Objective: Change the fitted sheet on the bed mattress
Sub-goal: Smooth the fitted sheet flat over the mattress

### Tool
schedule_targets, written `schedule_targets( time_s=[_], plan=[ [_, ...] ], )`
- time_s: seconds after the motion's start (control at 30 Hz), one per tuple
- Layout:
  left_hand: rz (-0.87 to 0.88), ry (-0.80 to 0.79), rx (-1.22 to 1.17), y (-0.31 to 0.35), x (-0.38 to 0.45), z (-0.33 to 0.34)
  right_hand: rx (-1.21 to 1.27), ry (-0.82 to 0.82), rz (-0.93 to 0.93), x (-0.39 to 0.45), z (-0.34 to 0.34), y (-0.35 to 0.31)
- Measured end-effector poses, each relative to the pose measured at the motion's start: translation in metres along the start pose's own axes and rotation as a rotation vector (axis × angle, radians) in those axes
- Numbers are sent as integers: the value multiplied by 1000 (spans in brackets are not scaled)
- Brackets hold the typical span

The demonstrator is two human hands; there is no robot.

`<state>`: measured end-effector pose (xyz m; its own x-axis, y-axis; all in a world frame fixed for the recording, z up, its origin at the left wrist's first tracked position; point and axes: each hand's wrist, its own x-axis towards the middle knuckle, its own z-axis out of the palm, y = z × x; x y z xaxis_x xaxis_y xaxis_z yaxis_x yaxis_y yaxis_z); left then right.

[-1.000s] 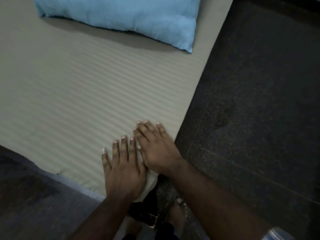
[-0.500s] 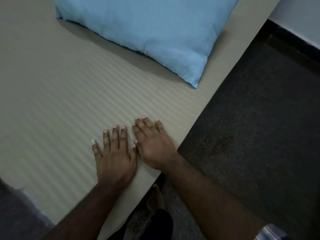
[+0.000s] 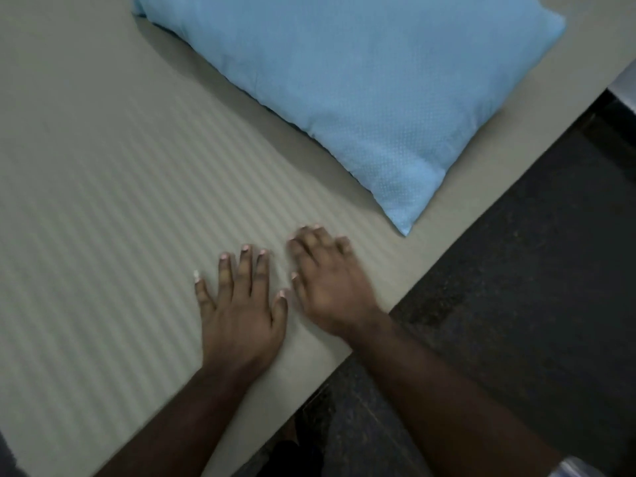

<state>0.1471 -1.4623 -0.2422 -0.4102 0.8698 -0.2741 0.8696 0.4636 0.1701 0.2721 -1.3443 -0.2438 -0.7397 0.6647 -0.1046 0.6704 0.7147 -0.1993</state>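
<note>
A beige striped fitted sheet (image 3: 113,208) covers the mattress and lies smooth across most of the view. My left hand (image 3: 241,304) rests flat on it, palm down, fingers spread, near the mattress's right edge. Beside it, my right hand (image 3: 327,284) also presses flat on the sheet, slightly blurred, close to the edge. Neither hand holds anything. A light blue pillow (image 3: 361,80) lies on the sheet just beyond my hands, its near corner a short way from my right fingers.
Dark speckled floor (image 3: 533,287) runs along the mattress's right side. My dark trouser leg (image 3: 296,456) shows at the bottom beside the bed edge. A pale wall base (image 3: 628,84) is at the far right.
Both hands have slid forward along the sheet near the right edge, towards the pillow. The view has followed them, so the pillow looks larger and closer.
</note>
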Motion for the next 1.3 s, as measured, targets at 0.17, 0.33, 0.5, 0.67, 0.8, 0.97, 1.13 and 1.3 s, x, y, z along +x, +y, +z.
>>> schedule_targets(
  time_s=[0.17,0.33,0.5,0.67,0.8,0.97,1.13,1.3],
  plan=[
    [-22,14,18,0,-2,11,-29,-63,25,46,1,47],
    [-68,28,15,6,0,8,-84,-10,253,64,-19,143],
    [-317,15,-31,49,14,12,45,-84,243,64,-34,111],
    [-397,133,-292,136,67,-9,642,126,-1,71,-133,144],
    [-473,340,-889,203,120,-63,503,595,53,134,-219,245],
    [-826,-50,-1803,234,174,-111,717,58,346,197,-250,313],
    [-892,202,-1977,218,175,-131,1064,-311,413,194,-228,279],
    [-983,768,-1739,144,140,-166,1369,-407,365,178,-200,186]
  ],
)
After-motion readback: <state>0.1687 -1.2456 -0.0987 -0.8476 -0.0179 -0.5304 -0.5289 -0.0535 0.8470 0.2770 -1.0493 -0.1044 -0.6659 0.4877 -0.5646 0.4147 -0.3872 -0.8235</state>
